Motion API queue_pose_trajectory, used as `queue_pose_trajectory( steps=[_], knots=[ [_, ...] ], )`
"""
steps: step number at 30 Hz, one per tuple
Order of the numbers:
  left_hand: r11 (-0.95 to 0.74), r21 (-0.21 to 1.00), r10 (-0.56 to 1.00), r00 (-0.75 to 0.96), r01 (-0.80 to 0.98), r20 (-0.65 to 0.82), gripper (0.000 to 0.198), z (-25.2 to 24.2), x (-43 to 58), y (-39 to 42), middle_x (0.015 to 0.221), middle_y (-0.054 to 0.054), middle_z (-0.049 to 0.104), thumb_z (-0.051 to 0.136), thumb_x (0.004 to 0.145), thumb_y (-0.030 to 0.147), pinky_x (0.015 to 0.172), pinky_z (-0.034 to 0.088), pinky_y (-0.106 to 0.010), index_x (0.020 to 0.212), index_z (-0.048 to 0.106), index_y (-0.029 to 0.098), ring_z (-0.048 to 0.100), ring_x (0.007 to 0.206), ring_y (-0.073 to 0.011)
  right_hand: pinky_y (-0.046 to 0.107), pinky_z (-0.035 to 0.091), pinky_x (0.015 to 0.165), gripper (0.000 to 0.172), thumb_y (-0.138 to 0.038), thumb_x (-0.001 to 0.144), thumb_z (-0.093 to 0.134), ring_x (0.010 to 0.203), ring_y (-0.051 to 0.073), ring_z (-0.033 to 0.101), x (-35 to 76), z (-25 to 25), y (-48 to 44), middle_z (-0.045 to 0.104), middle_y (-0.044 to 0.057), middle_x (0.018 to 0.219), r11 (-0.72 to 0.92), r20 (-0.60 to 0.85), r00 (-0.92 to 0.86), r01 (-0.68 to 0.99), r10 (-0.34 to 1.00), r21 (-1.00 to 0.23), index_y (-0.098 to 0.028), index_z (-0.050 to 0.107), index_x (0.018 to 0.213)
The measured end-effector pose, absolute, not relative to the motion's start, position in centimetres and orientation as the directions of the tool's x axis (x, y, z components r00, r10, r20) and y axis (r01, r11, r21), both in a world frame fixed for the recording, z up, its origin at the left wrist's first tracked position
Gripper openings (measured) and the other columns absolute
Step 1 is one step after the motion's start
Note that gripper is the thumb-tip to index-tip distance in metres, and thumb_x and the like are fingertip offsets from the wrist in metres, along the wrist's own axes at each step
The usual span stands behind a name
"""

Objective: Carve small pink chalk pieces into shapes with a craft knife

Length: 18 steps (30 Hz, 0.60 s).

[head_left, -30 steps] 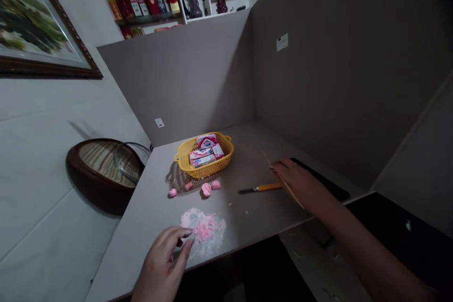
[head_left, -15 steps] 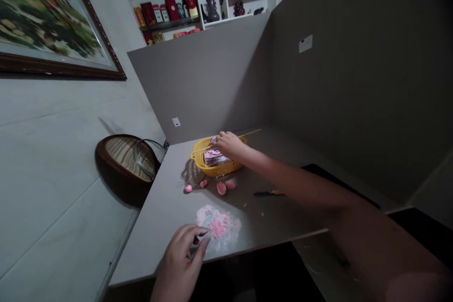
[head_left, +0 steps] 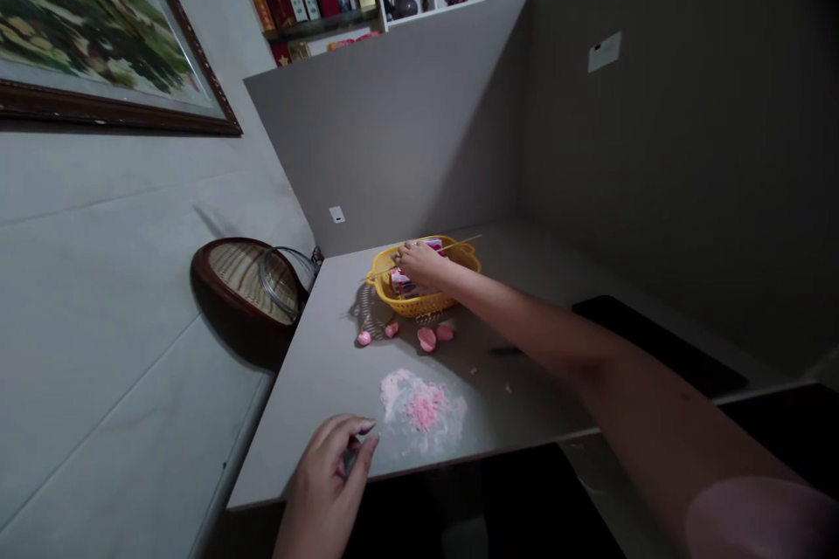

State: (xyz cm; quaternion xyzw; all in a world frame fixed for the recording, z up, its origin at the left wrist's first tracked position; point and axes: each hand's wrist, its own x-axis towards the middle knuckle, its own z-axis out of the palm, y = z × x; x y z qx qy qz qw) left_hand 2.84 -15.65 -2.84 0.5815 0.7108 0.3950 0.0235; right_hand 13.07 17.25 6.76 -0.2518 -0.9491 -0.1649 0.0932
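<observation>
My right hand [head_left: 421, 265] is over the yellow plastic basket [head_left: 419, 307], closed round a thin wooden stick [head_left: 464, 241] that slants across the basket top. Its fingertips are partly hidden. Beneath the hand, printed packets [head_left: 403, 284] lie inside the basket. My left hand [head_left: 334, 463] hovers by the table's front edge, thumb and fingers apart with nothing between them. Just right of it, pink crumbs [head_left: 425, 409] lie in a smear of pale powder [head_left: 395, 389]. Several pink lumps [head_left: 426, 339] rest in front of the basket.
On the grey table [head_left: 315, 367], a dark knife blade [head_left: 504, 351] shows beside my right forearm. A black flat object [head_left: 648, 341] lies at the right. Grey panels [head_left: 406, 131] rise behind and to the right. A brown-rimmed woven object [head_left: 249, 297] leans at the left wall.
The view has shifted, so the table sits further right in it. My right hand and the stick have moved slightly left relative to the basket. My left hand has drawn away from the crumbs.
</observation>
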Motion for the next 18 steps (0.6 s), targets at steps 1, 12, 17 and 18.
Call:
queue_pose_trajectory(
  steps=[1, 12, 17, 18],
  knots=[
    [0.012, 0.591, 0.846, -0.323, 0.807, 0.424, 0.031, -3.0, 2.8, -15.6, 0.098, -0.008, 0.075, 0.062, 0.092, 0.052, 0.065, 0.059, -0.031, 0.096, 0.077, 0.025, 0.067, 0.071, -0.0202, 0.048, 0.056, 0.091, 0.039, -0.039, 0.098, 0.066, 0.11, 0.026, 0.065, 13.7, 7.2, 17.0, 0.062, 0.01, 0.133, 0.813, 0.282, -0.844, 0.524, 0.456, 0.253, -0.02, 0.061, 0.132],
    [-0.002, 0.658, 0.84, -0.355, 0.753, 0.41, 0.029, -3.6, 2.5, -14.9, 0.096, -0.007, 0.074, 0.064, 0.091, 0.051, 0.065, 0.057, -0.03, 0.094, 0.076, 0.025, 0.066, 0.073, -0.0197, 0.044, 0.058, 0.086, 0.034, -0.039, 0.098, 0.066, 0.102, 0.023, 0.067, 24.0, 2.6, 10.8, 0.066, 0.009, 0.125, 0.825, 0.084, -0.823, 0.565, 0.562, 0.004, -0.019, 0.064, 0.126],
    [-0.045, 0.683, 0.872, -0.304, 0.729, 0.383, 0.029, -3.3, 4.3, -13.7, 0.097, -0.009, 0.073, 0.062, 0.093, 0.049, 0.067, 0.057, -0.031, 0.096, 0.075, 0.023, 0.066, 0.076, -0.0204, 0.048, 0.056, 0.091, 0.038, -0.039, 0.098, 0.067, 0.11, 0.026, 0.065, 22.3, -0.2, 10.3, 0.063, 0.01, 0.131, 0.8, 0.041, -0.806, 0.577, 0.59, -0.162, -0.019, 0.062, 0.13],
    [-0.05, 0.684, 0.873, -0.301, 0.728, 0.384, 0.029, -3.3, 4.4, -13.7, 0.097, -0.009, 0.073, 0.062, 0.093, 0.048, 0.066, 0.057, -0.031, 0.096, 0.075, 0.023, 0.067, 0.076, -0.0204, 0.048, 0.056, 0.091, 0.038, -0.039, 0.098, 0.067, 0.109, 0.026, 0.065, 22.1, -0.2, 10.4, 0.063, 0.01, 0.131, 0.792, 0.026, -0.807, 0.572, 0.59, -0.212, -0.019, 0.062, 0.13]
  ],
)
